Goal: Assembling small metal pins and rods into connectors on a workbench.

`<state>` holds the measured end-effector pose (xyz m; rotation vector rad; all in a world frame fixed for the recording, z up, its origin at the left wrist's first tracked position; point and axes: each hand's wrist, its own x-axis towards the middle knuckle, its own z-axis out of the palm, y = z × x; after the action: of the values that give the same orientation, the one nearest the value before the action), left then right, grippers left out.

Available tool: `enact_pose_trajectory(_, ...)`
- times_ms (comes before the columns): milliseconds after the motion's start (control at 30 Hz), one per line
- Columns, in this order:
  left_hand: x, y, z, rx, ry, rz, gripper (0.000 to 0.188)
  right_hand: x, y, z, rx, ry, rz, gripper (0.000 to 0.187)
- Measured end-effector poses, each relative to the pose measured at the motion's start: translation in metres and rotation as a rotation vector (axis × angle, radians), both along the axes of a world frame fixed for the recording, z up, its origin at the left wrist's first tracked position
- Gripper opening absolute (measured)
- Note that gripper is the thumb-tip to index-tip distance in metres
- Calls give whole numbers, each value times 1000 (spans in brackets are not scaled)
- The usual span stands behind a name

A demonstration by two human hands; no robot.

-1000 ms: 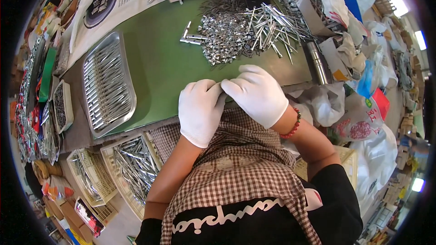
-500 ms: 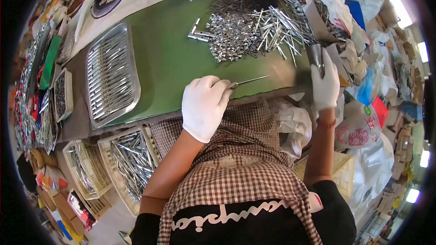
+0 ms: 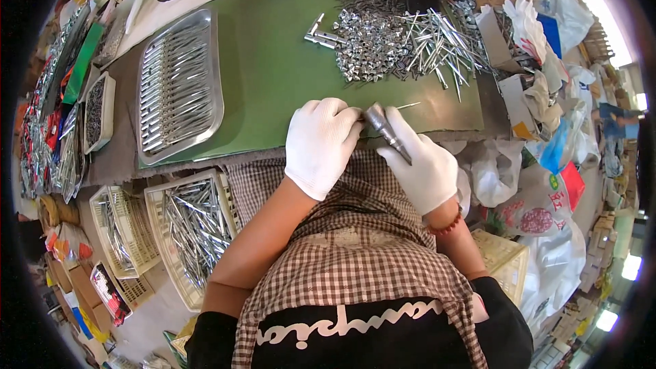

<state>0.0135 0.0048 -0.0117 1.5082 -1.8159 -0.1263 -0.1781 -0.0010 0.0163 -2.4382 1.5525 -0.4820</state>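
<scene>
Steel tray (image 3: 179,85): long and shiny, at the left of the green mat (image 3: 273,75), its bed filled with rows of slim metal pieces laid side by side.
Baskets (image 3: 195,229): pale plastic crates below the table edge on the left, packed with more bright metal rods.
Left hand (image 3: 321,143): in a white glove, palm down at the near edge of the mat, fingers curled and pinched on the near end of a thin metal pin.
Thin metal pin (image 3: 408,106): a fine, straight, silvery sliver; only its far tip shows, poking out to the right past the tool and lying low over the mat. The rest is hidden under the glove and the tool.
Tool (image 3: 387,131): a short grey metal handle, round and stout, with a knurled-looking head; it slants from the upper left down to the lower right, its head beside the left fingertips and close against the pin. Whether head and pin actually touch is hard to tell.
Right hand (image 3: 425,167): also in a white glove, closed around the lower part of the tool, a red bead bracelet at the wrist.
Pile of parts (image 3: 403,37): a heap of small silvery bits and longer pins spread over the far right of the mat, well apart from the hands.
Bags (image 3: 540,184): crumpled plastic bags and cartons crowd the right side of the table.
</scene>
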Motion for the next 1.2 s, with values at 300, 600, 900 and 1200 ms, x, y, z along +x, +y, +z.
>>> enact_pose_trajectory(300,-4,3,-2,38,4,-8,9,-10,0,1,79,-79,-25,69)
enact_pose_trajectory(600,-9,-7,11,-5,-70,-14,6,-118,-74,-14,-388,121,-514,48)
enact_pose_trajectory(900,17,0,21,-94,-228,25,11,-58,-128,-3,-452,144,-187,20)
enact_pose_trajectory(1200,278,-21,55,-16,-343,491,21,-56,-139,-8,-422,135,-258,18)
